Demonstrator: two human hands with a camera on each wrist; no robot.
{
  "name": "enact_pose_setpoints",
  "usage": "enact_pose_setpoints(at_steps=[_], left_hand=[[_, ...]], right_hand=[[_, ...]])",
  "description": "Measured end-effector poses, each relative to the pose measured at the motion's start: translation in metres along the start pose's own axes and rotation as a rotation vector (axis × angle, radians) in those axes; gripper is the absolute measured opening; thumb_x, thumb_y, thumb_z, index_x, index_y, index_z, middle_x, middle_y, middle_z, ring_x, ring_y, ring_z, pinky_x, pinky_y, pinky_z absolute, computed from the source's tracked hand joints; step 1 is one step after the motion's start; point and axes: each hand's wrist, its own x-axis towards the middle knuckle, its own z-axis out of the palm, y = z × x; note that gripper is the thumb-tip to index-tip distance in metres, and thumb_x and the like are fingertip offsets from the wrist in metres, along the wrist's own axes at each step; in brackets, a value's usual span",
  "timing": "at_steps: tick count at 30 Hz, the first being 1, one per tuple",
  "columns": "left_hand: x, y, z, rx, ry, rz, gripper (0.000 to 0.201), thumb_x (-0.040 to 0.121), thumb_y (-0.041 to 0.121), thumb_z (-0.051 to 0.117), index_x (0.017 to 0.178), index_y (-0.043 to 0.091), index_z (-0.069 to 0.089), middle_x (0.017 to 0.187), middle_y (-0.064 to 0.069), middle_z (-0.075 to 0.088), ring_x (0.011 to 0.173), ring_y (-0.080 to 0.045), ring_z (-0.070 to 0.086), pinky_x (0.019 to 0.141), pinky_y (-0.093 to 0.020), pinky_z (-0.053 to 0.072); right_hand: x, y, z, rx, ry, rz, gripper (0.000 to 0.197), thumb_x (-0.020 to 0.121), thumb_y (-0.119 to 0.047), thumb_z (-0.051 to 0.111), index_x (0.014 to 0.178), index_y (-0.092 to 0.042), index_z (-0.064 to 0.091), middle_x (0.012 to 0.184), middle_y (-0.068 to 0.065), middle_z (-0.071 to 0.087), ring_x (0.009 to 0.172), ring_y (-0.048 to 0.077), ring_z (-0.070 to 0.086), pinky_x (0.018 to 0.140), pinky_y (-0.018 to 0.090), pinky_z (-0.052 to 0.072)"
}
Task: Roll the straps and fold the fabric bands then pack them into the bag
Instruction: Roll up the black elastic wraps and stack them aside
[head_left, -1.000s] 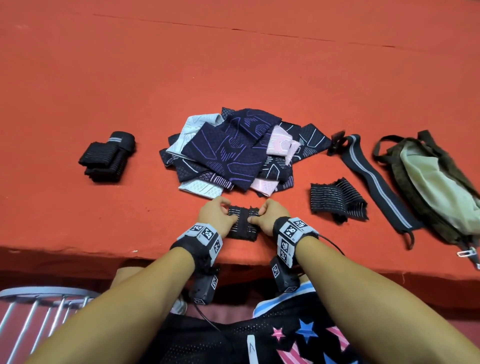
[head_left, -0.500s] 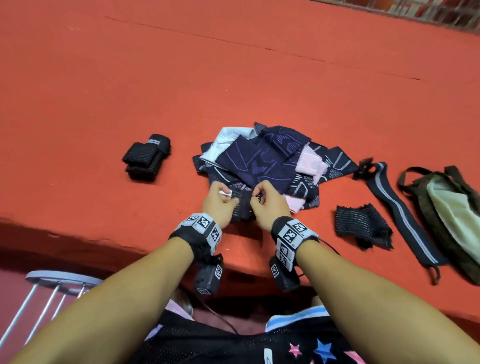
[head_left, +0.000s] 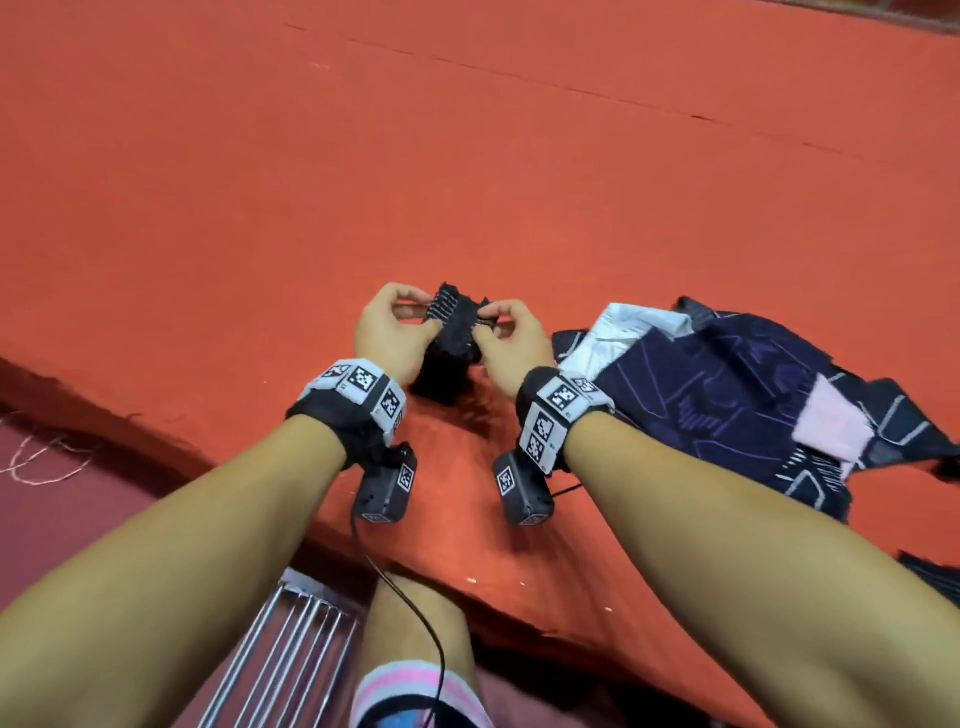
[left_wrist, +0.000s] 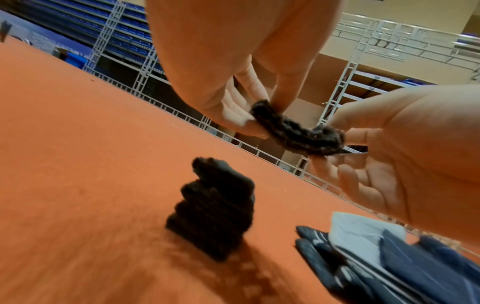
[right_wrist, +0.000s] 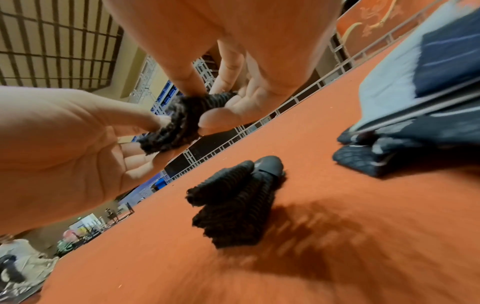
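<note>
A small folded black ribbed band (head_left: 457, 317) is pinched from both ends and held in the air, by my left hand (head_left: 389, 332) and my right hand (head_left: 511, 338). In the left wrist view thumb and fingers clamp the band (left_wrist: 296, 133) on each side. Directly beneath it on the orange table lies a stack of folded black bands (head_left: 441, 382), also seen as the stack (left_wrist: 213, 209) and the stack (right_wrist: 233, 201). The held band (right_wrist: 182, 121) hangs apart from the stack. The bag and the long strap are out of view.
A pile of navy, white and pink patterned fabrics (head_left: 753, 410) lies just right of my right wrist. A dark ribbed piece (head_left: 935, 577) peeks in at the right edge. The table's front edge (head_left: 156, 431) runs below my wrists, with a metal rack (head_left: 291, 654) under it.
Both hands lifted the folded black band off the table near the front edge and carried it left, over the stack of black bands. The view swung left, so the bag left the picture.
</note>
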Motion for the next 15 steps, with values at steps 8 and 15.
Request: enact_pose_setpoints(at_steps=[8, 15], left_hand=[[0.027, -0.039, 0.008, 0.100, 0.034, -0.187, 0.020, 0.081, 0.009, 0.069, 0.098, 0.019, 0.065, 0.086, 0.006, 0.069, 0.080, -0.013, 0.067, 0.067, -0.023, 0.051], [0.025, -0.048, 0.016, 0.166, 0.002, -0.294, 0.019, 0.084, 0.025, 0.065, 0.102, 0.024, 0.058, 0.082, 0.010, 0.064, 0.082, -0.018, 0.065, 0.070, -0.033, 0.051]], right_hand=[[0.035, 0.030, 0.046, -0.139, -0.115, 0.085, 0.015, 0.088, -0.021, 0.063, 0.094, -0.032, 0.056, 0.071, -0.010, 0.053, 0.064, 0.020, 0.058, 0.063, 0.032, 0.048], [0.033, 0.042, 0.042, -0.203, -0.173, 0.078, 0.014, 0.090, -0.029, 0.058, 0.102, -0.034, 0.051, 0.071, -0.004, 0.061, 0.061, 0.023, 0.061, 0.062, 0.037, 0.054]])
